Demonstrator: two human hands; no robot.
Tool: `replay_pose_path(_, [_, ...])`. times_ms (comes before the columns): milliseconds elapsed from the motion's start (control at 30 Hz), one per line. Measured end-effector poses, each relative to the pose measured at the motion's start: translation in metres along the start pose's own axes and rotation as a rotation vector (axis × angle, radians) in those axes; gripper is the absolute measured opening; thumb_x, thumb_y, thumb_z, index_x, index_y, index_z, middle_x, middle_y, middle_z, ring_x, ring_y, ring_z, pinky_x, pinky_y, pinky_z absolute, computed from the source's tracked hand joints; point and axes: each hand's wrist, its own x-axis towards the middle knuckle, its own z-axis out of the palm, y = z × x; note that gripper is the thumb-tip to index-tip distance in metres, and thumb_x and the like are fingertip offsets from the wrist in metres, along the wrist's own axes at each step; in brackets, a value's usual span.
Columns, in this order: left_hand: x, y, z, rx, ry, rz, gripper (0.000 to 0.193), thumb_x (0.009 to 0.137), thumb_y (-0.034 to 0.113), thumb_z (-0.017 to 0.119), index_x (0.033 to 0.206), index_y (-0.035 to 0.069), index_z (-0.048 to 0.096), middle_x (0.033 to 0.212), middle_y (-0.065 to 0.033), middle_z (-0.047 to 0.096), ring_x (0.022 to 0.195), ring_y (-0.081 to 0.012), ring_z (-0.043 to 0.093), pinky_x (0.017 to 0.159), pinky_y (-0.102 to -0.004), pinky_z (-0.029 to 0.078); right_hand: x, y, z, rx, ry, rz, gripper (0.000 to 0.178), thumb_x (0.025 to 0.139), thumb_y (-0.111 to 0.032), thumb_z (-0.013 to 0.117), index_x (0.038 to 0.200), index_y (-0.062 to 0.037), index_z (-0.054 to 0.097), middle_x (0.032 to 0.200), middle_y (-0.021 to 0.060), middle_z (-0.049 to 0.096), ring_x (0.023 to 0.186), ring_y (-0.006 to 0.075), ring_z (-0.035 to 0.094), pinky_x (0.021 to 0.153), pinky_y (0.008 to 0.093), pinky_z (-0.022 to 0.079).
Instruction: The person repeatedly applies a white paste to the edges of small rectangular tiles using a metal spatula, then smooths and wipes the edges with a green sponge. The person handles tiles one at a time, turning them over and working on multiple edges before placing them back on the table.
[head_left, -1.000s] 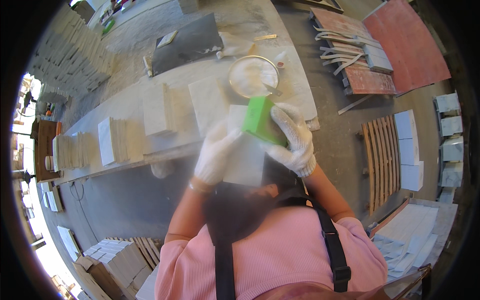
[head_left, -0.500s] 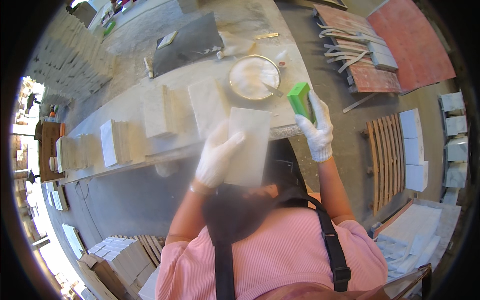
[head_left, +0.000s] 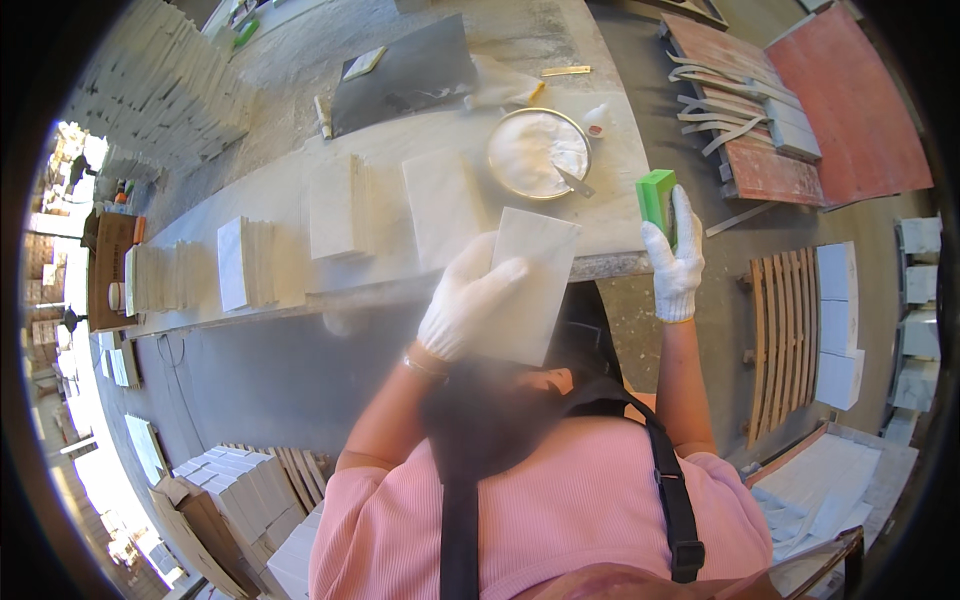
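My left hand (head_left: pixel 465 300), in a white knit glove, grips a pale rectangular stone tile (head_left: pixel 538 280) by its left edge, thumb across its face. The tile is held up in front of me at the table's near edge. Off to the right, my gloved right hand (head_left: pixel 677 258) is closed round a bright green block (head_left: pixel 656 200), which has a darker side toward the palm. Beyond the tile stands a round bowl (head_left: pixel 497 180) of white paste or powder, with a putty knife (head_left: pixel 573 180) leaning in it.
Upright stacks of tiles (head_left: pixel 340 210) line the table (head_left: pixel 400 290) to the left. A black sheet (head_left: pixel 405 85), a small white bottle (head_left: pixel 597 120) and a brass-coloured strip (head_left: pixel 567 71) lie farther back. A wooden pallet (head_left: pixel 783 340) and red boards (head_left: pixel 850 100) stand at the right.
Both hands appear farther right in the view, still holding the tile and the green block. The tile leans a little more to the right. The surroundings have shifted right as well.
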Motion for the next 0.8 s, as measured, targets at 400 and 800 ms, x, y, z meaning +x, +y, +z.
replay_pose_path(400, [0.008,-0.005,0.002,-0.01,0.035,-0.015,0.038,0.101,0.02,0.064,0.135,0.004,0.061,0.114,-0.0001,0.067,0.097,-0.0068,0.059,0.083,-0.0262,0.051,0.0,-0.028,0.003,-0.317,-0.022,-0.105,0.059,0.09,-0.039,0.076,0.141,-0.0112,0.061,0.14,0.0174,0.058,0.128,0.0374,0.055,0.108,0.0453,0.045])
replay_pose_path(800, [0.009,-0.014,0.006,-0.196,-0.003,-0.017,0.037,0.104,0.025,0.062,0.134,0.003,0.061,0.111,0.0013,0.064,0.096,-0.0068,0.057,0.084,-0.0254,0.049,0.033,-0.095,0.024,0.313,-0.072,0.134,0.046,0.096,-0.02,0.072,0.138,-0.0037,0.063,0.125,0.0106,0.069,0.108,0.0149,0.065,0.094,0.0299,0.053])
